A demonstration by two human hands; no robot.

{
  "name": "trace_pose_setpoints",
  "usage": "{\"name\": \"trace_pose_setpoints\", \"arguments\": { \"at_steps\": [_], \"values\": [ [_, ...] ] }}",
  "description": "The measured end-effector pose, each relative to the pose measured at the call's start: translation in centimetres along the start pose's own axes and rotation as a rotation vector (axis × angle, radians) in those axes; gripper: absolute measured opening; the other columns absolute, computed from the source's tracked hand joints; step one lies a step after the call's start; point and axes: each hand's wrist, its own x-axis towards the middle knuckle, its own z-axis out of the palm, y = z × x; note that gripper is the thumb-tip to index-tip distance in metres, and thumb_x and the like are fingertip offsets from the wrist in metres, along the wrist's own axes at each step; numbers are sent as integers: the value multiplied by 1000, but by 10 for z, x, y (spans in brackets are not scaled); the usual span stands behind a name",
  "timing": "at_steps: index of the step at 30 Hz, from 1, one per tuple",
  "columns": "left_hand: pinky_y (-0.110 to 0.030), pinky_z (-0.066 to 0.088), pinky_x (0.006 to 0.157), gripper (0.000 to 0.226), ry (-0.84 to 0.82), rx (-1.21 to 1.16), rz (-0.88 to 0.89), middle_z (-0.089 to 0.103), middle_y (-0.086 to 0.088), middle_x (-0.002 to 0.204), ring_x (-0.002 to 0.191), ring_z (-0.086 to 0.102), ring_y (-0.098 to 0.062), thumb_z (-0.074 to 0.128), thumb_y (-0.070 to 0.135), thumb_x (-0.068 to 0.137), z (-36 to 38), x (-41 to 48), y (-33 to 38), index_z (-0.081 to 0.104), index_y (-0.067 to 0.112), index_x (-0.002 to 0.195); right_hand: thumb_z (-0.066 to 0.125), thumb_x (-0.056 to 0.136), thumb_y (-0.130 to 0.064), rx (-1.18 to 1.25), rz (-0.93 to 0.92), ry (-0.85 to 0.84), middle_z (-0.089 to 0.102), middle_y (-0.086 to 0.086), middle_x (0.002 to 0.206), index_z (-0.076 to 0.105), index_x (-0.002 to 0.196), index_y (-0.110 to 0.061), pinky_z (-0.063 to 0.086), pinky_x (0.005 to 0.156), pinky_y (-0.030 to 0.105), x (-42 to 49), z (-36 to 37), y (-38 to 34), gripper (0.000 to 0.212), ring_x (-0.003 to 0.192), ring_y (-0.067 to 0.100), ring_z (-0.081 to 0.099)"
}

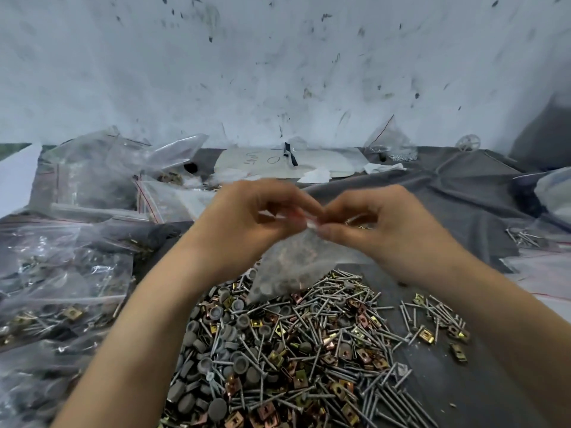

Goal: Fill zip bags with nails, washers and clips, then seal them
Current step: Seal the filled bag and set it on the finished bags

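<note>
A small clear zip bag (290,264) hangs in the air above the pile, blurred, with grey and copper-coloured parts inside. My left hand (247,217) pinches the bag's top strip from the left. My right hand (380,223) pinches the same strip from the right, fingertips almost meeting my left ones. Below the bag lies a big heap of mixed hardware (293,350): grey nails, grey round washers and brass or copper clips.
Filled zip bags (61,288) are stacked at the left. Empty clear bags (117,168) lie behind them, near the stained white wall. A grey cloth (448,193) covers the table. Loose nails (525,237) and more bags sit at the right edge.
</note>
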Motion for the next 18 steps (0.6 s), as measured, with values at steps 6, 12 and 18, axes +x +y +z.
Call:
{"name": "trace_pose_setpoints", "arguments": {
  "at_steps": [6,12,18],
  "values": [
    [-29,53,74,9,-66,42,-81,64,7,71,70,61,-9,74,31,76,-3,0,-7,70,26,83,77,74,-13,77,38,-15,67,-9,62,73,73,-22,41,60,11,-10,-7,6,10,60,1,55],
    [-35,52,69,19,-109,-2,-41,67,4,70,69,62,-15,64,45,76,0,0,-2,71,28,74,75,74,-11,195,62,-68,72,2,72,74,76,-17,48,65,22,-12,-9,-1,6,66,8,60],
    [-30,51,69,12,-148,-8,84,61,7,74,70,61,-10,69,30,82,5,0,3,68,23,72,74,76,-10,121,16,-160,72,3,77,73,79,-13,51,74,25,-11,-13,-8,5,69,8,63]
  ]
}}
